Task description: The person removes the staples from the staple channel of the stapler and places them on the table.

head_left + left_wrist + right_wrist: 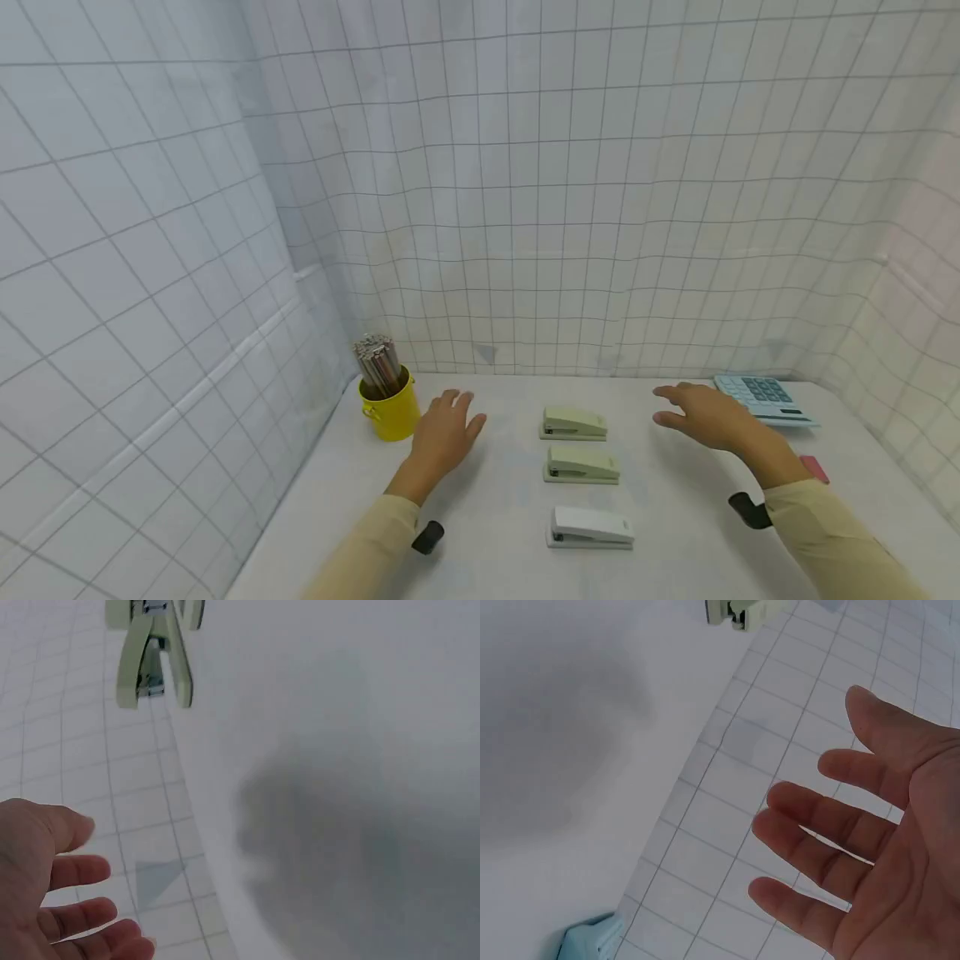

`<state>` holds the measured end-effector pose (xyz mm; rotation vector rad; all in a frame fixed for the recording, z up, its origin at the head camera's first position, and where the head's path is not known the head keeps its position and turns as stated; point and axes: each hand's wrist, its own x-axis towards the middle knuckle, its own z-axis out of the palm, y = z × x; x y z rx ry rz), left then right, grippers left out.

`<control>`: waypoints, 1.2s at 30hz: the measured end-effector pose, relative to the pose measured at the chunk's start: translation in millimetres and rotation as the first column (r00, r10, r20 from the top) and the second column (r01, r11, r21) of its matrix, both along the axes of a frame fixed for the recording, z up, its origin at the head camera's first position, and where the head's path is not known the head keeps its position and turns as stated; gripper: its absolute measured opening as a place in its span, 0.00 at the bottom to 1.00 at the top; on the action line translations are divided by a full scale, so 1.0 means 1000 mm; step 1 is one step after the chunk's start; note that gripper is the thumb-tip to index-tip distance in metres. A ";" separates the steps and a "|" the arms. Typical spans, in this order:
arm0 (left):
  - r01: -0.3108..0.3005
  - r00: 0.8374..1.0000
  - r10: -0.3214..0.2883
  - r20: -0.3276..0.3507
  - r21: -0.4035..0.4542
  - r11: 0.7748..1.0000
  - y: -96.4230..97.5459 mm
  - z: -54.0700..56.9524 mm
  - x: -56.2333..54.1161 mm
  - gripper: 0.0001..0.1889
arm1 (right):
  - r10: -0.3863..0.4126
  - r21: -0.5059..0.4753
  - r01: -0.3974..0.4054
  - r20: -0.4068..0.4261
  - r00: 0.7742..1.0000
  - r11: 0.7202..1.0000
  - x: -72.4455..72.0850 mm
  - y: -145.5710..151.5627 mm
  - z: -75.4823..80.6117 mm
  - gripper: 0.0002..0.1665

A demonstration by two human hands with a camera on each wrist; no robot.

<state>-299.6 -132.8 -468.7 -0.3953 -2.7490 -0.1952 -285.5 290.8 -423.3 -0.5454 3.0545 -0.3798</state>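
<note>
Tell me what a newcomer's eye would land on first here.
Probably the bright yellow bucket packed with thin sticks, at the back left of the table. Next, mid-table, two pale green staplers lined up behind a white stapler, with the empty left hand and right hand on either side.

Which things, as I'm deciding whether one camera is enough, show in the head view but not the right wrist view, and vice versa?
Only the head view shows the yellow bucket, the left hand and the white stapler. Only the right wrist view shows the palm of the right hand. Both show that hand, the calculator, a green stapler, the table and the checked cloth.
</note>
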 end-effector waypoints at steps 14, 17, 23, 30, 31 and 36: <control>-0.059 0.928 -0.164 0.335 0.566 0.822 0.078 -0.048 -0.033 0.17 | 0.111 -0.096 -0.100 0.121 0.986 0.990 -0.034 -0.073 -0.020 0.35; -0.050 0.929 -0.162 0.333 0.547 0.836 0.087 -0.049 -0.039 0.20 | 0.131 -0.105 -0.120 0.104 0.986 0.987 -0.043 -0.088 -0.025 0.38; -0.010 0.922 -0.196 0.334 0.526 0.851 0.102 -0.052 -0.042 0.20 | 0.172 -0.103 -0.162 0.098 0.980 0.981 -0.059 -0.118 -0.038 0.37; 0.014 0.932 -0.199 0.302 0.519 0.855 0.105 -0.057 -0.042 0.14 | 0.254 -0.092 -0.249 0.040 0.966 0.964 -0.067 -0.141 -0.052 0.30; 0.022 0.936 -0.199 0.291 0.515 0.857 0.105 -0.058 -0.042 0.13 | 0.264 -0.085 -0.262 0.022 0.964 0.961 -0.067 -0.143 -0.054 0.29; 0.069 0.949 -0.212 0.233 0.504 0.861 0.104 -0.057 -0.046 0.10 | 0.293 -0.078 -0.295 -0.042 0.955 0.952 -0.070 -0.149 -0.053 0.24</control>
